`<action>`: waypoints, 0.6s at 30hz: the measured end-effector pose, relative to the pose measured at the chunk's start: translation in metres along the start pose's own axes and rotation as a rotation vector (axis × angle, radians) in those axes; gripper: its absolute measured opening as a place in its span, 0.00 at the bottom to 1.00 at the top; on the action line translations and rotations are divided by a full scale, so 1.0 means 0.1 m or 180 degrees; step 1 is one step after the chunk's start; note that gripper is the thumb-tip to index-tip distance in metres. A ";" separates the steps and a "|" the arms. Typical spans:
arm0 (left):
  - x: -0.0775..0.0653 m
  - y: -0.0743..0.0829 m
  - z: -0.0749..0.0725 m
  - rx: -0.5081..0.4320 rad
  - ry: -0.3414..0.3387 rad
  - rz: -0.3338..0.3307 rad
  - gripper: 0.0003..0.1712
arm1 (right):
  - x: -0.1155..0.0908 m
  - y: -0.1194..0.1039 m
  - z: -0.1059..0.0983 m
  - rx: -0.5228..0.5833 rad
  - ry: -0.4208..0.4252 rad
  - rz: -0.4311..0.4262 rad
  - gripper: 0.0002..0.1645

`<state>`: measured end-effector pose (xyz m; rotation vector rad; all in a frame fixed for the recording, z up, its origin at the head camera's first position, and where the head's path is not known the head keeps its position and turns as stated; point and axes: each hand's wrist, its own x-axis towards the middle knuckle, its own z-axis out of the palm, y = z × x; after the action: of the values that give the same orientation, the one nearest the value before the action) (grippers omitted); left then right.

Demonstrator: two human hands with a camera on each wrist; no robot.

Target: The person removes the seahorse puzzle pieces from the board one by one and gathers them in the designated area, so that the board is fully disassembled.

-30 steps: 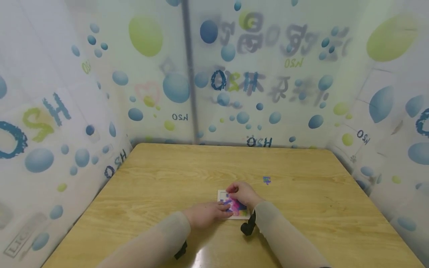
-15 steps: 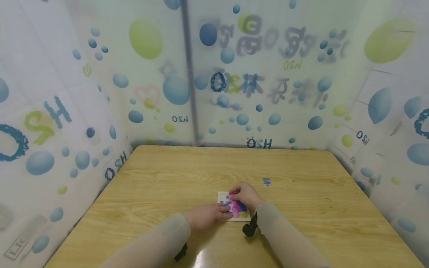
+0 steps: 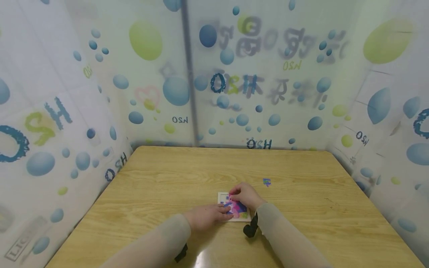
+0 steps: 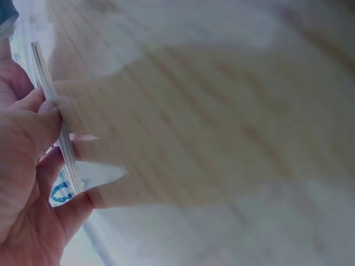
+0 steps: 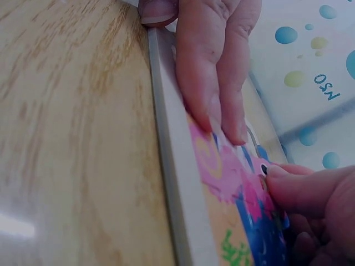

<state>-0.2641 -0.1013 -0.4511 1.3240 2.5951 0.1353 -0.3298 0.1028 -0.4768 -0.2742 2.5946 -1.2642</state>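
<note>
A small jigsaw puzzle [image 3: 240, 210] in a white tray frame [image 5: 178, 160] lies on the table, showing a pink and blue picture. My left hand [image 3: 205, 216] rests on its left part, two straight fingers [image 5: 201, 66] pressing the picture and the thumb by the frame's edge. At the upper part, my right hand [image 3: 248, 195] pinches a pink puzzle piece [image 5: 265, 166] with a black eye on it, between thumb and forefinger. Part of the tray's upper left shows bare white. How far the pinched piece sits into the picture is hidden by the fingers.
One loose puzzle piece [image 3: 266, 182], blue-purple with green, lies on the wooden table [image 3: 161, 178] beyond the right hand. Patterned curtains [image 3: 268, 93] stand behind the table and on both sides. Black straps [image 3: 250, 227] hang at the wrists.
My right hand has shifted slightly to the right at the puzzle's top, the pink piece at its fingertips. The left hand keeps its place. The whole head view has dropped a little.
</note>
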 end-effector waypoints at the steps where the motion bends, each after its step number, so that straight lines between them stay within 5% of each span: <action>1: 0.00 0.00 0.00 -0.0009 -0.0001 -0.0006 0.25 | 0.00 0.00 0.00 0.0000 -0.0004 -0.0002 0.06; 18: 0.01 -0.01 0.01 -0.0004 0.0018 0.0004 0.25 | 0.01 0.01 -0.02 0.0053 -0.0098 0.0076 0.06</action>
<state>-0.2650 -0.1015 -0.4527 1.3266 2.5985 0.1410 -0.3320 0.1048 -0.4762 -0.2570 2.5527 -1.2629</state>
